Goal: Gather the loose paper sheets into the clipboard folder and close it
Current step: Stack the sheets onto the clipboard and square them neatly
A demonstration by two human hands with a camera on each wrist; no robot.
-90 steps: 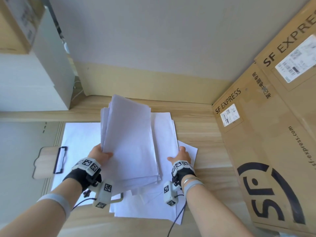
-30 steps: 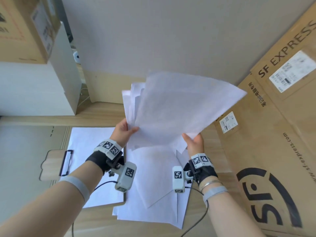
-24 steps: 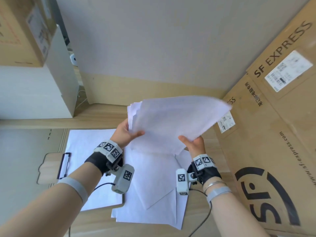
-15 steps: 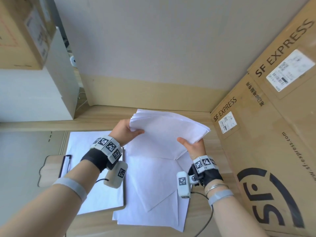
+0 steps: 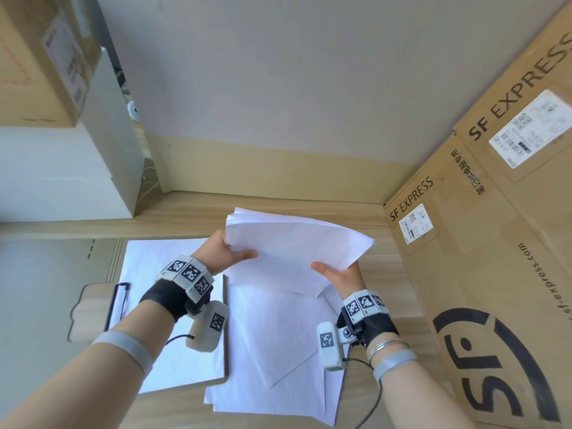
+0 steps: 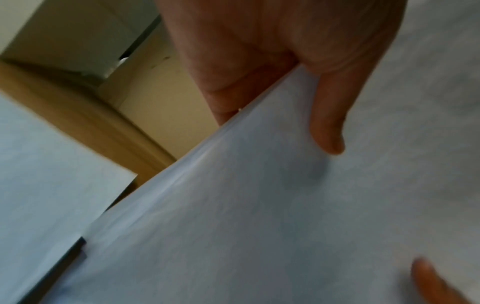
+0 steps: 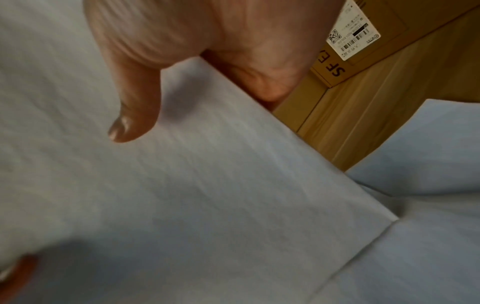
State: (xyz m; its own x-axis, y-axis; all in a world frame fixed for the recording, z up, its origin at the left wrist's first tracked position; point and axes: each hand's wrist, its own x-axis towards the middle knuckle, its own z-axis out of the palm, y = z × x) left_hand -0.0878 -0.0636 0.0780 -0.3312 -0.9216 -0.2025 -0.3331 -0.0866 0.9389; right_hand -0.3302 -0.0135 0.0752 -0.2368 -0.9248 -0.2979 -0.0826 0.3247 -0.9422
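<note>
Loose sheets lie on the wooden desk nearest us, beside the open clipboard folder. Above them, our left hand and right hand each pinch an edge of the gathered paper stack, thumbs on top; cardboard boxes stand beyond.

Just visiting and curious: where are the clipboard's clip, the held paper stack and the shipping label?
clip [image 5: 116,305], head view, black bar.
held paper stack [image 5: 294,252], head view, top sheet.
shipping label [image 5: 414,224], head view, centre.
</note>
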